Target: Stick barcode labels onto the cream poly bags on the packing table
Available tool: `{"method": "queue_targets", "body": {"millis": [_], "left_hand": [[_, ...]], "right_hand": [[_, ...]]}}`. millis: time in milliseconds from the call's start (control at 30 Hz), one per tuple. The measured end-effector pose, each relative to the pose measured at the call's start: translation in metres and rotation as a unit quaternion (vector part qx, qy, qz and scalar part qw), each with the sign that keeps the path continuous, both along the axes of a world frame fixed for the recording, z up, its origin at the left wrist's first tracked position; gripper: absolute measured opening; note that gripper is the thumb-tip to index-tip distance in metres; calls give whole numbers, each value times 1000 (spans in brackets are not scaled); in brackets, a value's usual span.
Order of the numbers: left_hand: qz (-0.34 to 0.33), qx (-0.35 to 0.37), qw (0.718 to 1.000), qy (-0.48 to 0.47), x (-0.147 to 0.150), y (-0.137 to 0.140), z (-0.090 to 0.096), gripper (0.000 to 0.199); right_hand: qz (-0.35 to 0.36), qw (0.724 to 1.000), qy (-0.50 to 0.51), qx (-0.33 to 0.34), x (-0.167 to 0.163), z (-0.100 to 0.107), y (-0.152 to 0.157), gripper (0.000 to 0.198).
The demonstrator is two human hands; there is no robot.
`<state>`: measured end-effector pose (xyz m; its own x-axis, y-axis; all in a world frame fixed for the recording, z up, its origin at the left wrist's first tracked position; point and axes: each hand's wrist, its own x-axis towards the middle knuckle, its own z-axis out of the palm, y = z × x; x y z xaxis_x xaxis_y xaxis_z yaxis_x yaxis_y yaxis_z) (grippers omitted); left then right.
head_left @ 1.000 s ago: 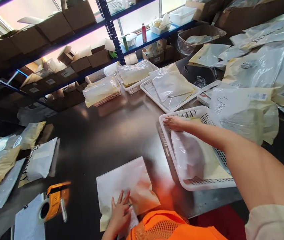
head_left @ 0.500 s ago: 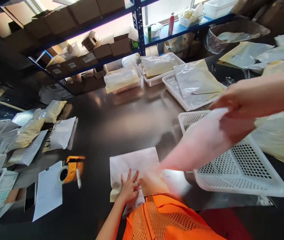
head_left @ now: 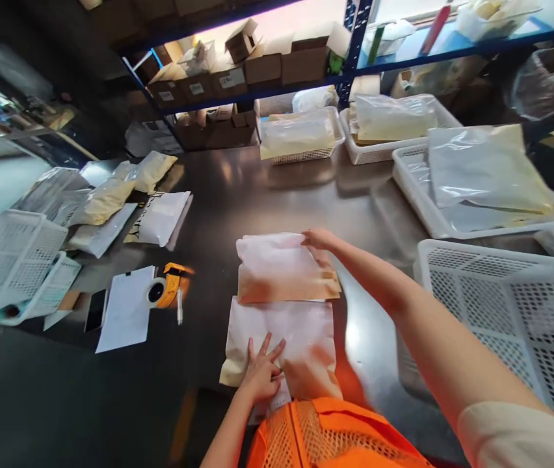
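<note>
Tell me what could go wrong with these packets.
The right hand is at just one corner of the far bundle, which might twist. The bundle's near edge lies right by the near packet, so they could snag. That packet, under the spread left hand, sits close to the orange vest, which could nudge it.

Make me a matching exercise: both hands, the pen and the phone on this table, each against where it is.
1. left hand
2. right hand
3. white pen
4. phone

A. left of the white paper in the picture
B. touching the farther packet
C. beside the orange tape dispenser
D. fingers spread on the nearer packet

Pairs: 1-D, 2-B, 3-C, 4-A.
</note>
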<state>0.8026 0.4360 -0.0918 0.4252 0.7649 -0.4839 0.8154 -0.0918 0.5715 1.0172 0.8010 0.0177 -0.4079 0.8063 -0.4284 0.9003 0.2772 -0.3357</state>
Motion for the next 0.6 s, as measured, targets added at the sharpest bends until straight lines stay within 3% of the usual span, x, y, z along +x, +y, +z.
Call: {"method": "queue_targets", "body": {"millis": [67, 133, 267, 400, 500, 600], "left_hand": [[17, 2, 1000, 8, -7, -4, -1, 15], [25, 5, 1000, 13, -13, -7, -2, 14], [15, 3, 1000, 11, -19, -5, -3, 15], [-16, 7, 1000, 2, -18, 8, -2, 16], [-34, 2, 999, -10, -11, 25, 6, 16], [-38, -17, 998, -47, 1, 47, 17, 16]], "right_hand": [[-5, 999, -14, 52, -15, -17, 8, 34], [-20, 995, -25, 93, -15, -20, 22, 36], [-101, 985, -63, 128, 15, -6, 43, 40], [-176, 975, -64, 123, 36, 1, 36, 42], [-185, 977, -30, 99, 16, -8, 25, 43], [-157, 986, 22, 56, -33, -22, 16, 41]]}}
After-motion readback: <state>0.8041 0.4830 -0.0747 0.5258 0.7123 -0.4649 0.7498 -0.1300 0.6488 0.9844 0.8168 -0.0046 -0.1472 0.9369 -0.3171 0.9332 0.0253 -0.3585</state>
